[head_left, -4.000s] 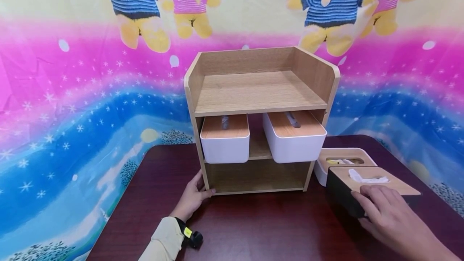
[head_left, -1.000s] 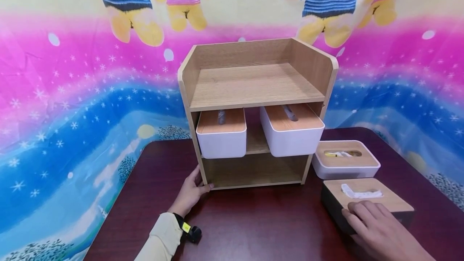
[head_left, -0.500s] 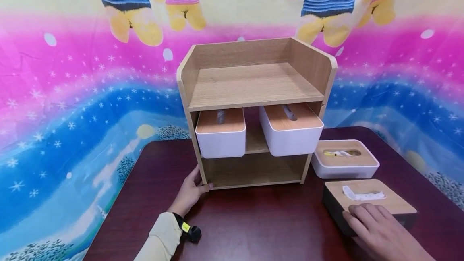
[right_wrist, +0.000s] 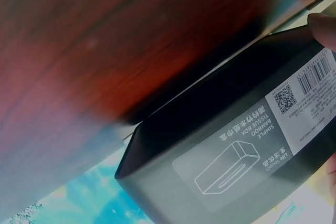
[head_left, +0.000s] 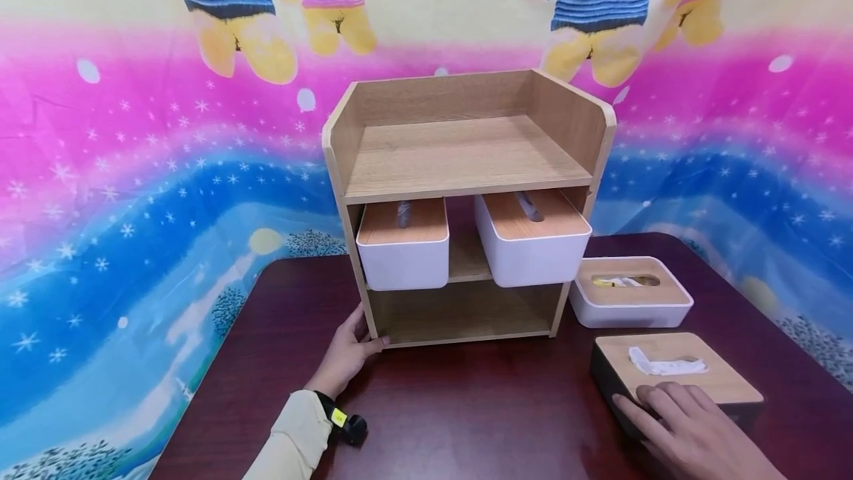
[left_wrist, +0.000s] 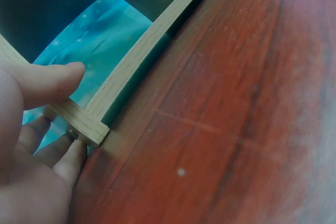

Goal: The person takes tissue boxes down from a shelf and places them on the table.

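My left hand (head_left: 346,350) holds the lower left front corner of a wooden desk shelf (head_left: 473,154). In the left wrist view, the thumb (left_wrist: 55,83) lies on the inner side of the side panel (left_wrist: 79,121), with the other fingers on its outer side. At the right, my right hand (head_left: 689,424) grips a black tissue box (head_left: 726,376) with a wood-coloured lid and white tissue in its slot. Its labelled side (right_wrist: 231,156) fills much of the right wrist view, the thumb (right_wrist: 323,30) at one edge. Part of the box is hidden behind the hand.
Two white tissue boxes, a left one (head_left: 404,265) and a right one (head_left: 538,261), stand on the middle shelf, their fronts jutting out. A lower white box (head_left: 633,315) sits right of the shelf, behind the black one. Dark red table (head_left: 466,413); printed cloth (head_left: 200,206) behind.
Over the four seconds, the black tissue box came towards me and down, off its overlap with the low white box. Lately the right fingers spread slightly leftward. The left hand stays at the shelf corner.
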